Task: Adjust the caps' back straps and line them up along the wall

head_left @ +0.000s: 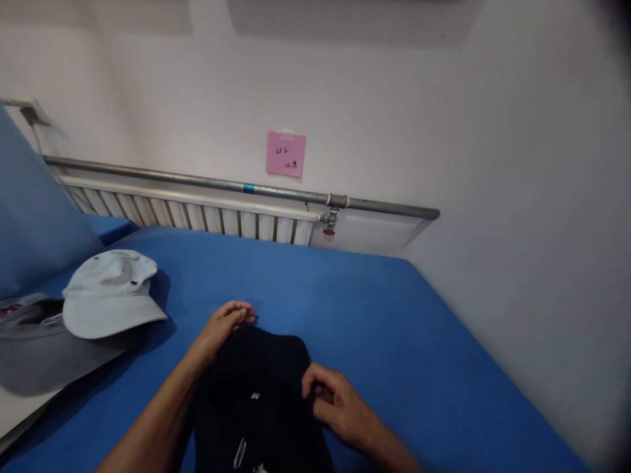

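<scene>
A black cloth item (266, 374) lies in front of me on the blue bed surface, narrow at its far end. It bears a small white mark (255, 395), and a pale elongated loop (239, 453) shows near the bottom of the view. At its far left corner is my left hand (227, 323), fingers bent together against the cloth. My right hand (340, 404) has its fingers curled at the right edge, thumb and index finger touching the cloth. How much fabric either hand grips is partly hidden.
To the left, a white cap (113, 295) overlaps a grey cap (59, 358), with a cream brim (22, 410) below. A blue upright surface (39, 210) stands at far left. Behind the blue bed (394, 341) are a radiator (197, 215), a metal pipe (187, 177) and a pink note (286, 154).
</scene>
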{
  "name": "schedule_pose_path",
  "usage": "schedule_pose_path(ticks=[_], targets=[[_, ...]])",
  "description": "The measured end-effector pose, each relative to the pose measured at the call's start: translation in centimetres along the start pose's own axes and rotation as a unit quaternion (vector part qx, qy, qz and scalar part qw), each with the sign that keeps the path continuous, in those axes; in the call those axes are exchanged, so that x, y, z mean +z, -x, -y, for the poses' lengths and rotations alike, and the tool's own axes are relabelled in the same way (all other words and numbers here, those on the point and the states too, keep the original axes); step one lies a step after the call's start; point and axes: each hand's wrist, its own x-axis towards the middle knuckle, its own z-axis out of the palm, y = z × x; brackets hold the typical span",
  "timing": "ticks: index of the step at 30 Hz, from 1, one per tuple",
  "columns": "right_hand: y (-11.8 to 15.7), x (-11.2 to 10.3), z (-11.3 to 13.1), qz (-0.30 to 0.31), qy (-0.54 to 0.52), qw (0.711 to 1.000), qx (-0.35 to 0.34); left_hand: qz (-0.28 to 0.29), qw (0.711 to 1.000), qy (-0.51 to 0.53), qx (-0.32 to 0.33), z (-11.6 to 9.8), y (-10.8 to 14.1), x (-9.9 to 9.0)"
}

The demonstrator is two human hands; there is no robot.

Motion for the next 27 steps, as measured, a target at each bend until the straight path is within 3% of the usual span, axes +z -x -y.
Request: schedule_pose_path(ticks=[5, 14, 27], targets=[[-0.7, -0.6, -0.8, 0.004, -0.017, 1.0, 0.01, 0.014, 1.0, 0.007, 0.016, 0.3, 0.2, 0.1], [-1.4, -0.3, -2.2, -0.013, -0.048, 0.999, 0.003, -0.027, 0.997, -0.01, 0.075, 1.1, 1.1, -0.1], [0.0, -0.2, -1.9, -0.017, -0.044, 0.998, -0.029, -0.064, 0.986, -0.059, 0.143, 2.3, 9.7, -0.6]])
